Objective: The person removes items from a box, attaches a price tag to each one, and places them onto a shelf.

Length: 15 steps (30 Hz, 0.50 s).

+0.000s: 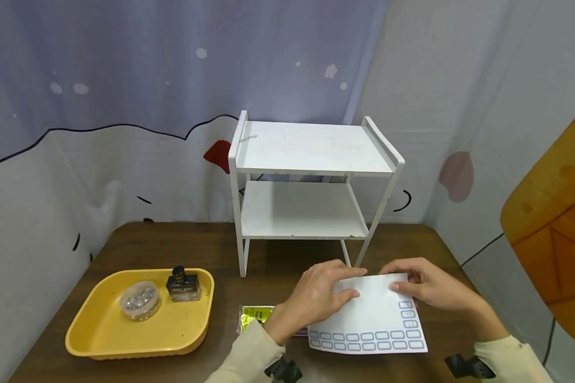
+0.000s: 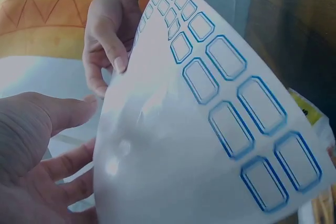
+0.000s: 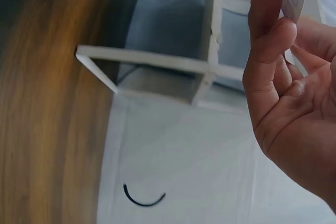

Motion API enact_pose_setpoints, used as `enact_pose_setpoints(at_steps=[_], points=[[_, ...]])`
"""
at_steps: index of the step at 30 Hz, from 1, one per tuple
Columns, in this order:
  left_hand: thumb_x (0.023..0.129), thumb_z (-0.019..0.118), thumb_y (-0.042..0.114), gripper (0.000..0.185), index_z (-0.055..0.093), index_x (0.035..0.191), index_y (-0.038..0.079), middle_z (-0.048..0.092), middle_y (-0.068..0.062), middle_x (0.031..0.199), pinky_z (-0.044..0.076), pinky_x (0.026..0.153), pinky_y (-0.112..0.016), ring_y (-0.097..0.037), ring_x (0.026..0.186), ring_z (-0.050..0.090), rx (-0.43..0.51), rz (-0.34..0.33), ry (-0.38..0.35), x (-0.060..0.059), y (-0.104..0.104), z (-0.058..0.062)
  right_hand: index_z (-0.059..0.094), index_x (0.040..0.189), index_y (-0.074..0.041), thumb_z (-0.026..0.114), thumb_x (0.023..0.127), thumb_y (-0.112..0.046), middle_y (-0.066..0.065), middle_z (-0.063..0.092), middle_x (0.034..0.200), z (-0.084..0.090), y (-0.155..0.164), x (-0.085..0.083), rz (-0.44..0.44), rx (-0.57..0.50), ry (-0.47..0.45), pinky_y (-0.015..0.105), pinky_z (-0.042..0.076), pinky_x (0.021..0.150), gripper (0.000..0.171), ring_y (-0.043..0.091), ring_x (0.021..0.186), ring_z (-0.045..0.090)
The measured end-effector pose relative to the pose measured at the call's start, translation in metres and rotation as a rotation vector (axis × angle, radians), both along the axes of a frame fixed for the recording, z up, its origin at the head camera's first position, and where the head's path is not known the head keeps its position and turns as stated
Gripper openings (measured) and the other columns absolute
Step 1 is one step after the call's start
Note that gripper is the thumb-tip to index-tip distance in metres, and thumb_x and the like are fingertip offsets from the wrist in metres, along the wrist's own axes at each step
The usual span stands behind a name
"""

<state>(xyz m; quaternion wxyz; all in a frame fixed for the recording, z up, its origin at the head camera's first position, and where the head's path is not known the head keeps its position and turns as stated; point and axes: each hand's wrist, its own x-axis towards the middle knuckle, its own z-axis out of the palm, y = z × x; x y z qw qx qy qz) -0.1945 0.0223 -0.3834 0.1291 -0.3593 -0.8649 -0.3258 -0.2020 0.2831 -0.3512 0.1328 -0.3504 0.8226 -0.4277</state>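
"Two pale sleeves [image 1: 251, 354] lie nearest the lens, with two black wrist straps [image 1: 282, 369]. What stands at the far left?"

"One yellow tray [image 1: 98, 324], on the brown table [image 1: 211, 239]. It holds two things: one round clear container [image 1: 140, 301] of shiny bits (too small for me to count) and, to its right, one dark bottle [image 1: 184, 290] with a black cap."

"And next along?"

"One shiny yellow packet [image 1: 255, 315], partly hidden by the wrist of the left hand [image 1: 315, 291]. That hand's thumb and fingers are spread apart at the left side of one white sheet [image 1: 371, 314]; whether the fingers touch it, I cannot tell."

"Behind that?"

"One white rack [image 1: 311, 149], with two shelves."

"Where exactly is the sheet?"

"Between the two hands, in front of the rack, printed side showing: two rows of blue outlines along the lower edge, three more stacked above them at the right."

"And the right hand [image 1: 424, 284]?"

"Clamped on the sheet near its upper right corner, thumb on the printed face. Farthest right is one large orange shape [image 1: 556, 223]."
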Motion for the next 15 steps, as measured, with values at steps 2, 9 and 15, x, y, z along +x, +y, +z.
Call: enact_pose_setpoints(at_steps=[2,9,15], points=[[0.082,0.069,0.026,0.036,0.064,0.118,0.029,0.063,0.01,0.091,0.038,0.064,-0.013,-0.002,0.074,0.052,0.034,-0.023,-0.057,-0.003,-0.001,-0.003,0.057,0.114,-0.003,0.052,0.092,-0.007,0.009,0.064,0.083,-0.003,-0.006,-0.001,0.01,-0.007,-0.018,0.025,0.046,0.038,0.022,0.008,0.05,0.055],[0.081,0.067,0.005,0.03,0.07,0.108,0.017,0.07,0.003,0.1,0.047,0.073,-0.014,-0.004,0.091,0.061,0.233,-0.076,-0.298,-0.014,-0.007,-0.019,0.058,0.111,-0.002,0.054,0.091,-0.007,0.013,0.064,0.09,-0.012,-0.016,-0.004,-0.001,-0.044,-0.056,0.03,0.053,0.051,0.021,0.009,0.065,0.062],[0.08,0.066,0.001,0.027,0.072,0.103,0.015,0.071,-0.002,0.098,0.049,0.074,-0.018,-0.011,0.092,0.064,0.31,-0.068,-0.365,-0.018,-0.014,-0.026,0.056,0.116,-0.001,0.055,0.091,-0.008,0.016,0.064,0.094,-0.018,-0.021,-0.006,-0.029,-0.072,-0.093,0.035,0.055,0.059,0.026,0.015,0.073,0.066]])
